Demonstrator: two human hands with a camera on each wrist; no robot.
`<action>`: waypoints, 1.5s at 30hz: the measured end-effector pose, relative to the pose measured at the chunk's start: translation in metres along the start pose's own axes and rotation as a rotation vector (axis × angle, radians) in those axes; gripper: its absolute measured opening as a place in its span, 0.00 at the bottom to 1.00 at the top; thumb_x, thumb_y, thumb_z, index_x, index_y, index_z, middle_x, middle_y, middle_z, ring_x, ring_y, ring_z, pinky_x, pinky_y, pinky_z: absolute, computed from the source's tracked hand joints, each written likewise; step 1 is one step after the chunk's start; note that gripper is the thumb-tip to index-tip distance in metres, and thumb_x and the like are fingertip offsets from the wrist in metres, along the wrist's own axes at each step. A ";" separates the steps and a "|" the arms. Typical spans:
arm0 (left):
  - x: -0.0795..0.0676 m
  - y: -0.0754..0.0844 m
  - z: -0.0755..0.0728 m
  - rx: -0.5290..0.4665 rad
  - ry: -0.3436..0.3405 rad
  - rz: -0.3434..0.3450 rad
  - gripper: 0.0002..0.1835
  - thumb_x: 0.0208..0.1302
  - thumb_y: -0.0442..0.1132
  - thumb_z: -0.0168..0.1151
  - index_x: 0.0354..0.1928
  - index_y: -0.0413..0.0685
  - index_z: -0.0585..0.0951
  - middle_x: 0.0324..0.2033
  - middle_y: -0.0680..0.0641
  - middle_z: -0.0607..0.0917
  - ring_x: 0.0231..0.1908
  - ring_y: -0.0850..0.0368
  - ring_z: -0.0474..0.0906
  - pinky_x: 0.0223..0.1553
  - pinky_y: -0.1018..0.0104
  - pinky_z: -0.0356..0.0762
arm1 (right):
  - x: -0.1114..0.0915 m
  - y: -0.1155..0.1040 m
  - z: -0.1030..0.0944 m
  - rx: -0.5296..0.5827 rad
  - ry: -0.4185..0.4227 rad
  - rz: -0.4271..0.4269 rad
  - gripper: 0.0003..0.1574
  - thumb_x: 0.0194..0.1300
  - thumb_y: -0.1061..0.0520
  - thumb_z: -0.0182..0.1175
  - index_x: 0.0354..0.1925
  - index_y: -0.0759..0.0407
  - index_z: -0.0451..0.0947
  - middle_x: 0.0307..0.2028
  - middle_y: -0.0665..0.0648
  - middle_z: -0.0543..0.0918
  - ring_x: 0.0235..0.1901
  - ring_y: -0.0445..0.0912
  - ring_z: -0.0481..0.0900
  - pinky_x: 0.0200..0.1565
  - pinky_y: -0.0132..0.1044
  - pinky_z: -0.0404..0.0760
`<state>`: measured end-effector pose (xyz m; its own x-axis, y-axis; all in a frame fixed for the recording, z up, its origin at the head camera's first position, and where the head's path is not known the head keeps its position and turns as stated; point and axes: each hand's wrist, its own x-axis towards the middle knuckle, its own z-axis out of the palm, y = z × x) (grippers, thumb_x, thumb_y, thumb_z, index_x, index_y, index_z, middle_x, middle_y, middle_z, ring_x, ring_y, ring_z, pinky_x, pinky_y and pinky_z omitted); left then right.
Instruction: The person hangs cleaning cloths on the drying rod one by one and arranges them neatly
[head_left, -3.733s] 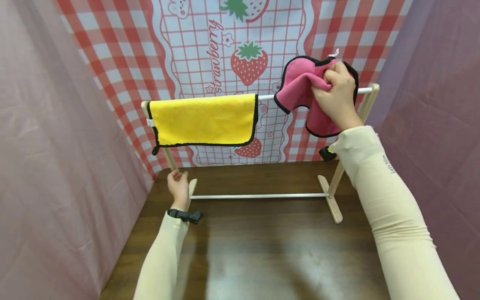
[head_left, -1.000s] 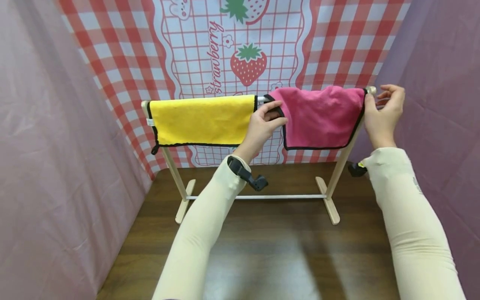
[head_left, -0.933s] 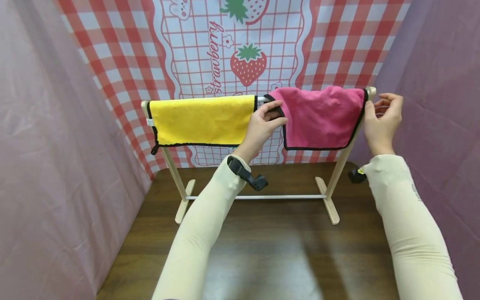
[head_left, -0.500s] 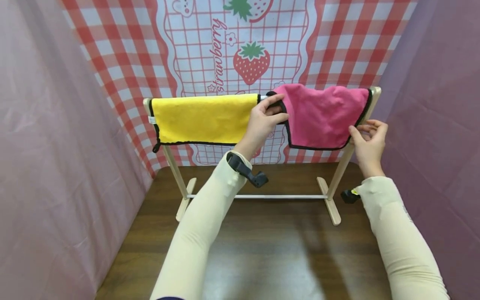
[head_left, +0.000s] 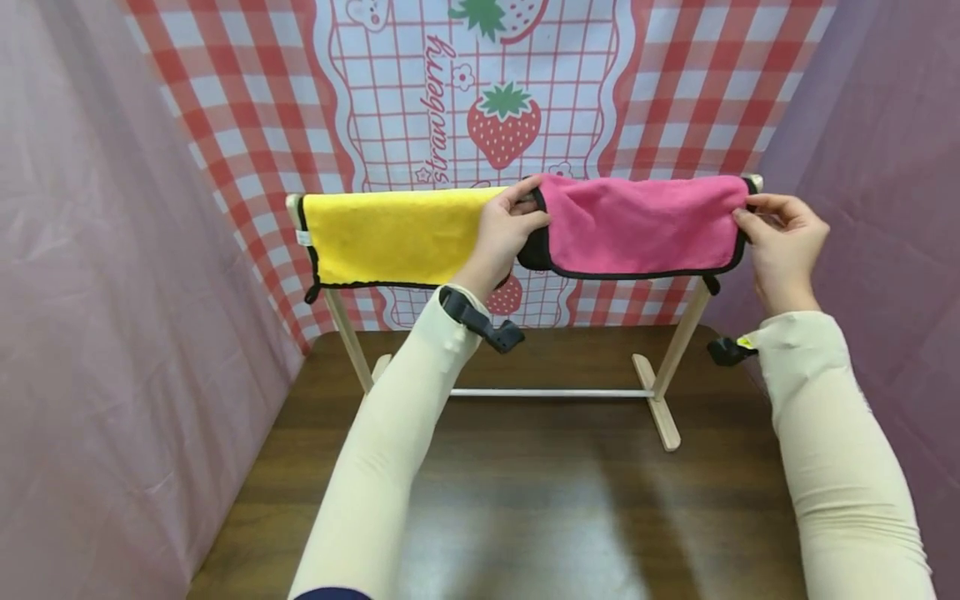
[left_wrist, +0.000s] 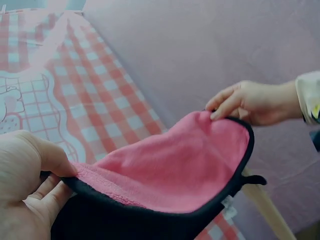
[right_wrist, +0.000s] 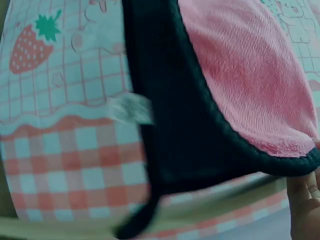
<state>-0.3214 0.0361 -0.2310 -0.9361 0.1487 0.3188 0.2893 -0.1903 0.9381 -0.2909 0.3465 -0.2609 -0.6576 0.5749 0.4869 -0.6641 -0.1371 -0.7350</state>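
A pink towel (head_left: 645, 225) with black edging hangs over the right part of a wooden rack's top bar. My left hand (head_left: 504, 233) pinches its left edge near the bar, overlapping the yellow towel in the head view. At the opposite side, my right hand (head_left: 787, 242) pinches the right edge between thumb and fingers. In the left wrist view, the pink cloth (left_wrist: 175, 165) sags between both hands. A black underlayer with a white tag (right_wrist: 131, 108) and hanging loop (right_wrist: 140, 217) shows in the right wrist view. The yellow towel (head_left: 397, 237) is draped on the left.
The rack's white lower bar (head_left: 555, 392) and right foot (head_left: 660, 408) stand on a dark wooden table (head_left: 570, 508). Behind hangs a checked strawberry cloth (head_left: 682, 83). Pink drapes (head_left: 112, 292) enclose the sides.
My right hand dropped to the pink towel's lower right edge, then rose and moved right. The towel's front hem is higher and flatter. My left hand has shifted slightly left with its edge.
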 end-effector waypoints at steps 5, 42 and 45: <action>0.002 0.001 -0.007 0.068 0.020 -0.003 0.28 0.61 0.20 0.61 0.64 0.42 0.78 0.49 0.36 0.84 0.44 0.55 0.80 0.45 0.68 0.80 | 0.012 -0.010 -0.006 -0.034 -0.037 0.059 0.12 0.51 0.80 0.66 0.31 0.69 0.87 0.24 0.53 0.85 0.25 0.39 0.80 0.28 0.22 0.80; -0.033 -0.030 -0.052 0.432 -0.036 0.093 0.24 0.66 0.31 0.64 0.64 0.41 0.77 0.60 0.41 0.74 0.58 0.49 0.76 0.51 0.66 0.80 | -0.018 0.008 -0.048 -0.674 -0.326 0.133 0.11 0.59 0.59 0.72 0.42 0.50 0.89 0.27 0.31 0.84 0.30 0.27 0.79 0.34 0.20 0.71; -0.044 -0.034 -0.065 0.483 -0.076 0.073 0.25 0.66 0.33 0.64 0.65 0.43 0.76 0.62 0.42 0.75 0.59 0.48 0.74 0.54 0.61 0.78 | -0.029 0.011 -0.052 -0.675 -0.384 0.110 0.10 0.61 0.61 0.71 0.42 0.50 0.89 0.28 0.31 0.84 0.30 0.26 0.79 0.33 0.19 0.70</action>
<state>-0.3031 -0.0267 -0.2861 -0.8979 0.2257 0.3780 0.4300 0.2657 0.8628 -0.2607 0.3705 -0.3077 -0.8658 0.2503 0.4332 -0.3089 0.4137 -0.8564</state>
